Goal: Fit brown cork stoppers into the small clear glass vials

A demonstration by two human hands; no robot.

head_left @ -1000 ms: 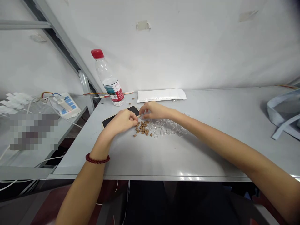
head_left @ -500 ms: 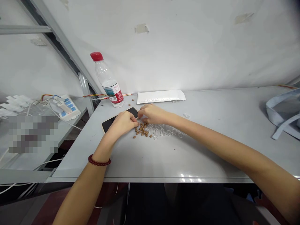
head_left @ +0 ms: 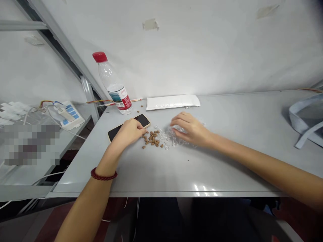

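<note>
My left hand [head_left: 127,131] rests with curled fingers on the lower edge of a black smartphone [head_left: 128,126], close to a small pile of brown pieces [head_left: 151,139]. Whether it holds anything small is hidden. My right hand [head_left: 189,129] lies over a scatter of transparent plastic wrappers [head_left: 169,138], its fingers apart and reaching down to them. A red beaded bracelet [head_left: 104,174] circles my left wrist.
A water bottle [head_left: 112,84] with a red cap stands at the back of the grey table [head_left: 191,171], beside a white flat packet [head_left: 173,102]. A pale bag [head_left: 306,119] lies at the right. A power strip [head_left: 68,116] and cables sit on a lower shelf to the left.
My right hand has moved right, away from the brown pieces and onto the wrappers. My left hand has stayed by the phone. The view has shifted slightly.
</note>
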